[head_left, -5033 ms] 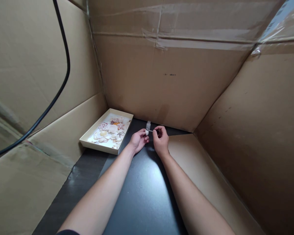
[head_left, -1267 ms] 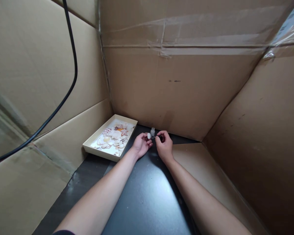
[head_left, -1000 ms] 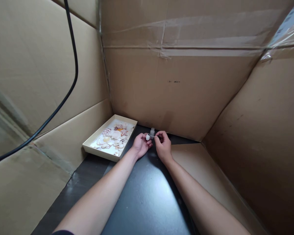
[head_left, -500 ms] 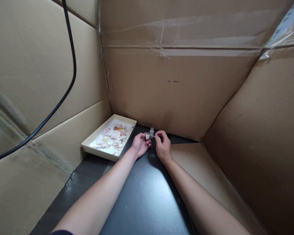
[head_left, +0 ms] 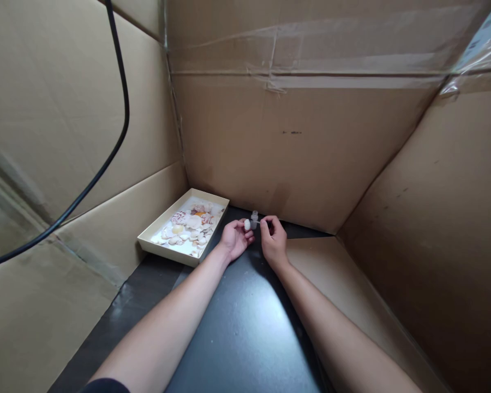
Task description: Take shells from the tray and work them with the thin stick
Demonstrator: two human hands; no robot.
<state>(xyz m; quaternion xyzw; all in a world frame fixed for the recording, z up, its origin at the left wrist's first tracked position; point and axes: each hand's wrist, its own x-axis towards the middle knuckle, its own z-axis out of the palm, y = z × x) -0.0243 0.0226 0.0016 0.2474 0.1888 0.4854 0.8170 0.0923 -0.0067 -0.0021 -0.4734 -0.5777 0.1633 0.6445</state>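
Between the fingertips of my left hand (head_left: 236,240) sits a small white shell (head_left: 247,224). My right hand (head_left: 274,240) pinches a thin, pale stick (head_left: 257,221), which points left toward the shell; whether its tip touches the shell I cannot tell. Just behind both hands a small clear bottle (head_left: 255,214) stands upright on the dark table, its lower part close to the stick. A shallow cream tray (head_left: 167,257) to the left holds several shells (head_left: 193,221) in white, orange and reddish stripes.
Cardboard walls (head_left: 237,142) enclose the dark tabletop (head_left: 229,327) at the back and both sides. A flat cardboard sheet (head_left: 331,273) lies under and beyond my right forearm. A black cable (head_left: 120,136) hangs along the left wall.
The shell has turned in my left fingers, and its dark marking no longer shows. My right hand with the stick has shifted slightly. The view has moved a little.
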